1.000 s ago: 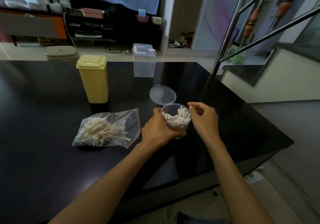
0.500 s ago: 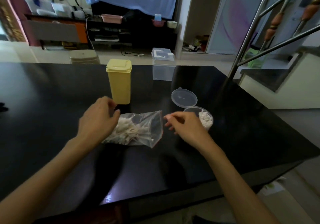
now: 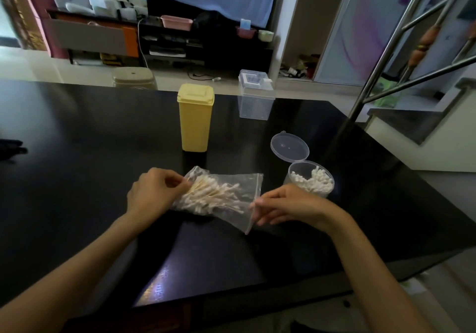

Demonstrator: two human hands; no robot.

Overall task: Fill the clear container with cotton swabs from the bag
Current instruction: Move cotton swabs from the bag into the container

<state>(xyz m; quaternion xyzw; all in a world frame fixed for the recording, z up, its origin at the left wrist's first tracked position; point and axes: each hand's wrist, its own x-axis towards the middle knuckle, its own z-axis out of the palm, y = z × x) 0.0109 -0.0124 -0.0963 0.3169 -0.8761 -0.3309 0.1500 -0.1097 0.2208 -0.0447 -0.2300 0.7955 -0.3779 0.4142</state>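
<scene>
Black table (image 3: 77, 204) fills the middle of the frame. Plastic bag (image 3: 226, 198) lies at centre, on its side, with a bundle of cotton swabs (image 3: 211, 195) inside, wooden sticks showing. Left hand (image 3: 154, 193) at the bag's left end, fingers curled, pinching the plastic there. Right hand (image 3: 286, 206) at the bag's right edge, thumb and fingertips pinching the strip along the opening; the other fingers loosely bent below. Clear container (image 3: 311, 182) stands upright just right of centre, close behind the right hand, touching neither hand as far as visible. It is partly filled with swabs, white tips up, packed mostly toward its right side. Its round lid (image 3: 289, 146) is flipped open behind it, toward the upper part of the frame; whether the lid is hinged to the rim, cannot tell. Yellow box (image 3: 195, 117) with closed lid stands upright above the bag, apart from it. Clear square box (image 3: 256, 98) sits at the table's far edge, right of the yellow one. Stair railing (image 3: 386, 57) in upper right of the frame.
</scene>
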